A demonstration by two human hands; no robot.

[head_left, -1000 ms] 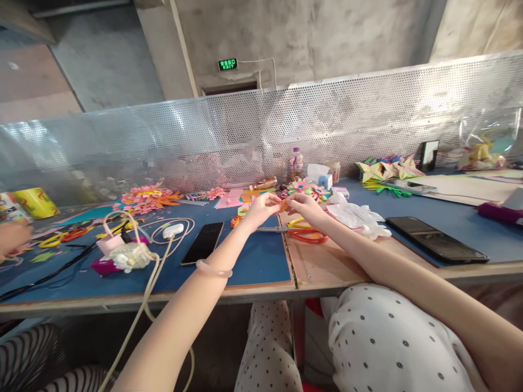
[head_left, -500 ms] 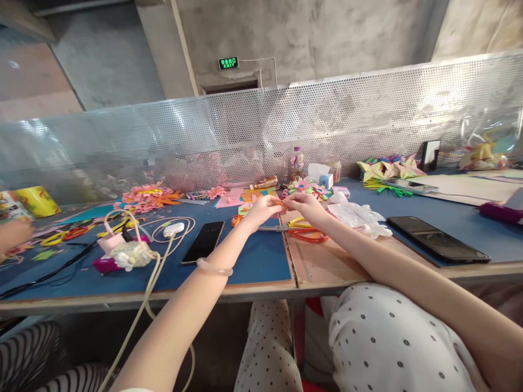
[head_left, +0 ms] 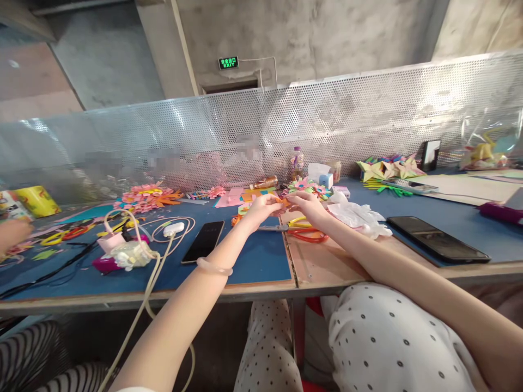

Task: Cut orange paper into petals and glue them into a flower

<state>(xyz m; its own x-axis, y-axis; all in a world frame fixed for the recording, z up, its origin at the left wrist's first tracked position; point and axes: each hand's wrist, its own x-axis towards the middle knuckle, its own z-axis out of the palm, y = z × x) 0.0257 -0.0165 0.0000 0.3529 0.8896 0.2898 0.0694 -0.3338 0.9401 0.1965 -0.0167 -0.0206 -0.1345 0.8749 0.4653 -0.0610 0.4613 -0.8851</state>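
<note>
A small orange piece of paper (head_left: 283, 201) is pinched between my two hands above the table. My left hand (head_left: 265, 210) closes on its left side, and my right hand (head_left: 306, 207) grips it from the right. Fingers hide most of the paper, so its shape is hard to make out. Just below my hands lies a pair of scissors (head_left: 308, 235) with red-orange handles, blades pointing left. A yellow handle (head_left: 300, 222) shows beside it. Behind my hands are paper flowers (head_left: 306, 188) in pink and green, and coloured paper sheets (head_left: 231, 198).
Phones lie left (head_left: 203, 243) and right (head_left: 437, 239) of my arms. A crumpled white plastic bag (head_left: 357, 216) is by my right wrist. Cables and a pink charger (head_left: 111, 243) lie to the left. Another person's hand (head_left: 14, 235) is at the far left. A perforated metal screen (head_left: 204, 130) stands behind.
My right hand has shifted slightly and its fingers have spread a little from the left ones. More of the orange paper shows between my hands.
</note>
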